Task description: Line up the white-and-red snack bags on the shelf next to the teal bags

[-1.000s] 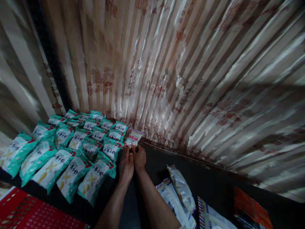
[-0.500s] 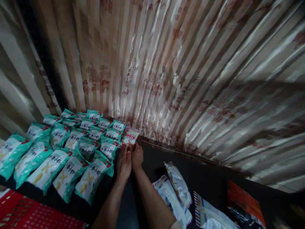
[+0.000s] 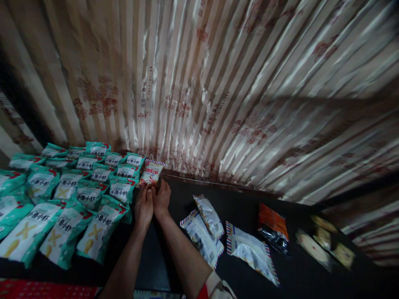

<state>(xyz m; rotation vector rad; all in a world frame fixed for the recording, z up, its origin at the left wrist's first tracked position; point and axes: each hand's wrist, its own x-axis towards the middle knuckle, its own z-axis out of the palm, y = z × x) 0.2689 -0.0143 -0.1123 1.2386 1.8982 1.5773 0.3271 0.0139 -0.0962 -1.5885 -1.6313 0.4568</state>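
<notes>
Red basket [image 3: 46,289] off near-left edge of table [image 3: 240,203]. Rows of teal snack bags [image 3: 99,226] cover the left end, reaching the far edge. Striped-trim bag [image 3: 151,171] just right of them, at far edge by the curtain [image 3: 177,137]. Left hand [image 3: 144,205], right hand [image 3: 162,199] side by side at its near end, fingers curled, can't tell if pinching. Then three silvery bags [image 3: 249,251], orange-black bag [image 3: 273,226], small packets [image 3: 323,236] toward right end.

Fingers [image 3: 163,190] hide the lower end of a striped-edged packet [image 3: 152,171]; the bottom edge crops a red basket [image 3: 46,290].
</notes>
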